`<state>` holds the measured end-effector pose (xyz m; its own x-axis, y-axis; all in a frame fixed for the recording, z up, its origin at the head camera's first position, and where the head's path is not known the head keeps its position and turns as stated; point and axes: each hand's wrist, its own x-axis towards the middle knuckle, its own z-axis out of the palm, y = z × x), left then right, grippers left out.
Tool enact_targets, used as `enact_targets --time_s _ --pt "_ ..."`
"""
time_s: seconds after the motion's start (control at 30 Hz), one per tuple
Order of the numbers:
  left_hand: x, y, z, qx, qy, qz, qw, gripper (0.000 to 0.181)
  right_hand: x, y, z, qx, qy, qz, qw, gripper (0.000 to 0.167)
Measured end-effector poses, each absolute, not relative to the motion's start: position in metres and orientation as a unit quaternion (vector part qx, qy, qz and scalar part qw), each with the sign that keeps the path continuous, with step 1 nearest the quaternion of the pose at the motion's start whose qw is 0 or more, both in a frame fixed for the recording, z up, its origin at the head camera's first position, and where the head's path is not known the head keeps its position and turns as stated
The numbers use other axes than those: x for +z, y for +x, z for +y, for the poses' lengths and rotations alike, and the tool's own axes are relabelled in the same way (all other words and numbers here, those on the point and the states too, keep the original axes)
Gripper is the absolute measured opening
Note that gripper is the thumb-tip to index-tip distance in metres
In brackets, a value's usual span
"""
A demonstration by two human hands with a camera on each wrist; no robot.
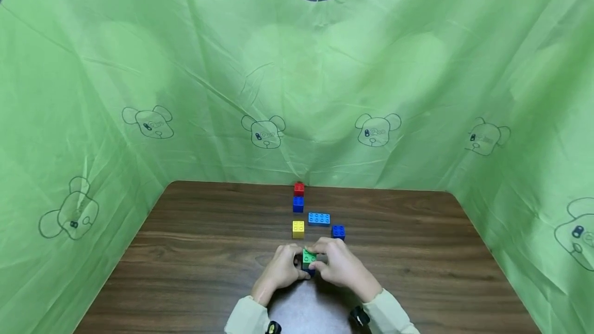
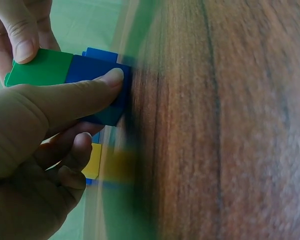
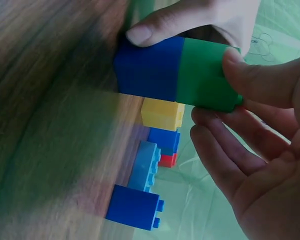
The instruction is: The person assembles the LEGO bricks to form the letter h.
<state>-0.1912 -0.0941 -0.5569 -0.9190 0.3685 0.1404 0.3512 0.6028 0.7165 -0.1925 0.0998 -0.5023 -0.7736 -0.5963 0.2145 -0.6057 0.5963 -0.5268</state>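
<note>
"Head view: where's the green brick (image 1: 309, 255)?"
"Atop a dark-blue brick (image 3: 147, 70); left hand (image 1: 280, 266) pinching the lower, right hand (image 1: 341, 264) the upper."
"How far along?"
"That pair looks joined; the yellow brick (image 1: 298, 229) and four other bricks (image 1: 319, 219) aren't added yet."

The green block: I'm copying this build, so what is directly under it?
A dark blue block sits directly under the green block. The blue one's top is covered, so any studs there cannot be seen.
</note>
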Motion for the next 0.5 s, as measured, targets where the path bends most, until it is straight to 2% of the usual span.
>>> enact_targets --time_s 0.27,0.5 --pt "-0.5567 -0.1880 -0.0952 0.404 0.187 0.895 0.030 0.028 -0.5034 -0.1895 0.0971 0.312 0.322 -0.894 -0.009 0.029" --pt "-0.5547 -0.1903 -0.0942 0.405 0.202 0.892 0.024 0.029 -0.5014 -0.1881 0.0986 0.317 0.316 -0.894 0.001 0.031"
